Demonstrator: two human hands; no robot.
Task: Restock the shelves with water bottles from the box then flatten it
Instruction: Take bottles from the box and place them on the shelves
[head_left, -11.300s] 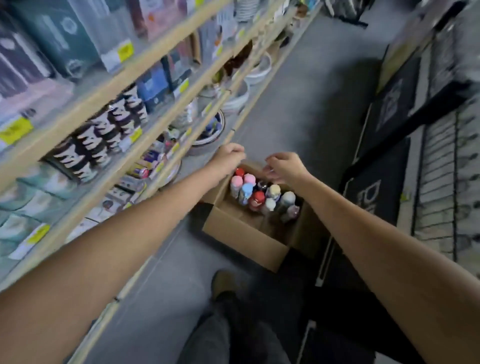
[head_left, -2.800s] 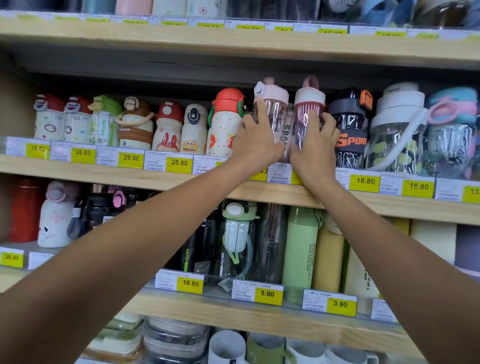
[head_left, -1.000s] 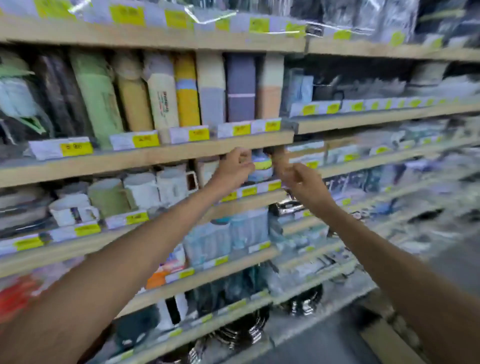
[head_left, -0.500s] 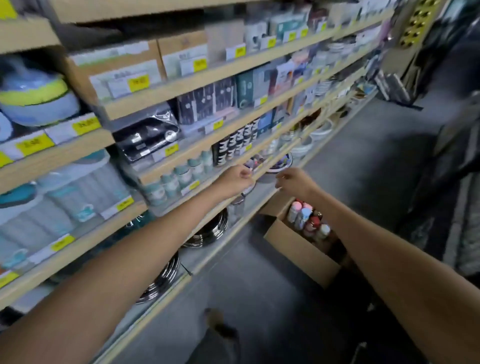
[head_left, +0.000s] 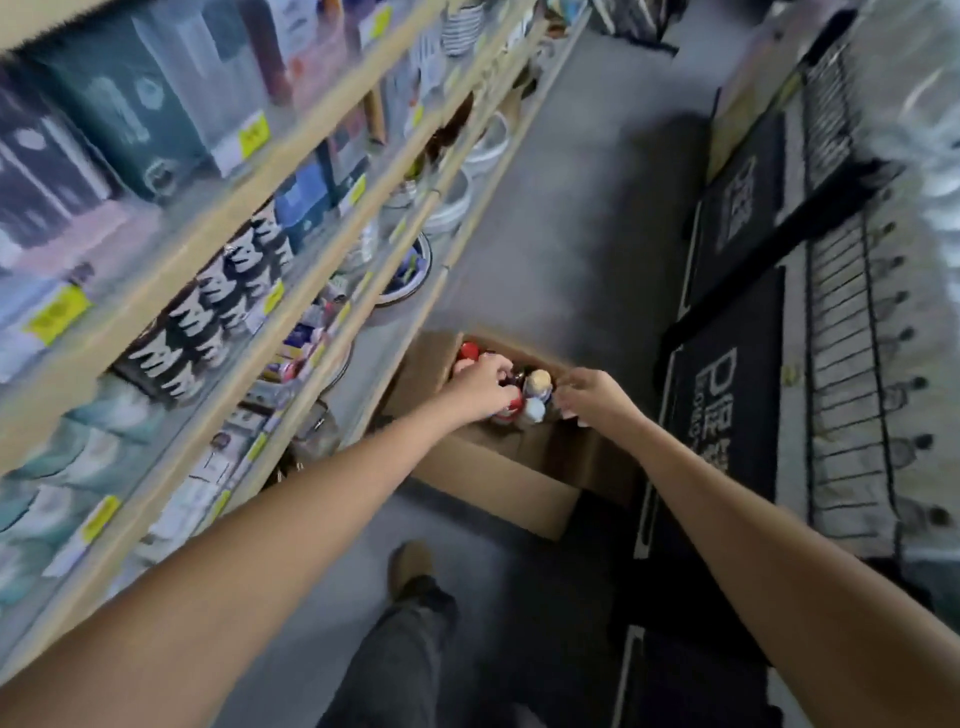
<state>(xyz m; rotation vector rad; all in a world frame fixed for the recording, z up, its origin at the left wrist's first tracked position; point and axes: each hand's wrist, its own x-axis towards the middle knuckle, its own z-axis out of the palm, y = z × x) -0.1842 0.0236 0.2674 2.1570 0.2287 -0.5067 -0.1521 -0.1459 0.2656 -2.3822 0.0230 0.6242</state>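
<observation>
Both hands have dropped from shelf height into the cardboard box on the floor. Left hand curls over the bottles; whether it grips one is unclear. Right hand hangs loosely curled, empty. About four caps show.

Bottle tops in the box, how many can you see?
3 clear: a red top at the far corner, a cream top between the hands, a pale top below it. More probably hide under the left hand.

Matt brown cardboard box, pale wooden shelf edges, glossy bottle caps, matt grey floor
</observation>
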